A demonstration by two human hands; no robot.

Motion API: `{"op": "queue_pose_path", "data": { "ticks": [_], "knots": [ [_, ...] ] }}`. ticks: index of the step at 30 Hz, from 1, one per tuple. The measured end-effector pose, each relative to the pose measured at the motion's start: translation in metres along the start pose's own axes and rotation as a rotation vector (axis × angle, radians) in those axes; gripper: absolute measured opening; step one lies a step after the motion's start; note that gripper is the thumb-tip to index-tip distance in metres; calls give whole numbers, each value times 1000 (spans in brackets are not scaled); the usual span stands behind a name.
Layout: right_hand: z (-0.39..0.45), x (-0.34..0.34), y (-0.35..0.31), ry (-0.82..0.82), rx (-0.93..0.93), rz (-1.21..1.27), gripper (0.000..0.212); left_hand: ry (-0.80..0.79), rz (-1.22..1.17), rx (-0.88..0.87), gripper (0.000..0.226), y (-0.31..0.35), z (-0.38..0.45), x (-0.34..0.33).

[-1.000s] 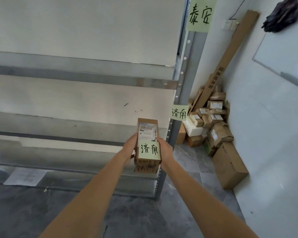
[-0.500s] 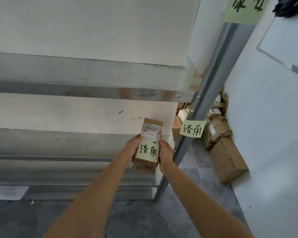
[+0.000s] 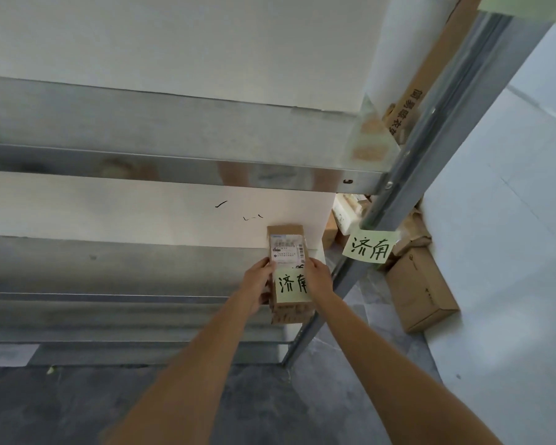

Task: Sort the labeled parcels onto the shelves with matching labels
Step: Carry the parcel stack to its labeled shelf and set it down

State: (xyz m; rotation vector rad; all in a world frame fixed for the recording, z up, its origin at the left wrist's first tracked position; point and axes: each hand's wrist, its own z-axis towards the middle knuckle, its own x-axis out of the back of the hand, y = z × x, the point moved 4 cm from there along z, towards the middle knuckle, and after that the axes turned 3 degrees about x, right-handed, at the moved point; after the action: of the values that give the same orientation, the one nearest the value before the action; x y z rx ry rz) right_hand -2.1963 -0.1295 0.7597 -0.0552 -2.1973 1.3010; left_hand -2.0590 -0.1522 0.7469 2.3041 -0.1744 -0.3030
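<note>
A small brown cardboard parcel (image 3: 288, 248) with a white shipping label and a pale green note reading 济南 is held between both hands. My left hand (image 3: 258, 284) grips its left side, my right hand (image 3: 318, 277) its right side. The parcel hangs over the right end of the lower metal shelf (image 3: 109, 268), near the back wall. A matching green 济南 note (image 3: 370, 246) is stuck on the shelf's right upright post (image 3: 437, 123), just right of the parcel. The shelf above (image 3: 174, 136) is bare metal.
Behind the post, in the right corner, lie several cardboard boxes (image 3: 421, 293) and a long leaning carton (image 3: 430, 62). Another green note (image 3: 520, 4) sits at the top of the post. A white wall stands to the right; the floor is grey tile.
The view has closed in on the shelving and the parcel has gone forward from the shelf's front edge to above the lower shelf, with both hands still on it.
</note>
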Motion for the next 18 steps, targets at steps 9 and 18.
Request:
{"op": "queue_pose_path", "data": {
  "ticks": [9,18],
  "knots": [
    [13,-7,11,42,-9,-88,37,21,28,-29,33,-5,14,2],
    [15,-7,12,13,-3,-113,40,78,38,-27,20,-1,9,-8]
  ]
}}
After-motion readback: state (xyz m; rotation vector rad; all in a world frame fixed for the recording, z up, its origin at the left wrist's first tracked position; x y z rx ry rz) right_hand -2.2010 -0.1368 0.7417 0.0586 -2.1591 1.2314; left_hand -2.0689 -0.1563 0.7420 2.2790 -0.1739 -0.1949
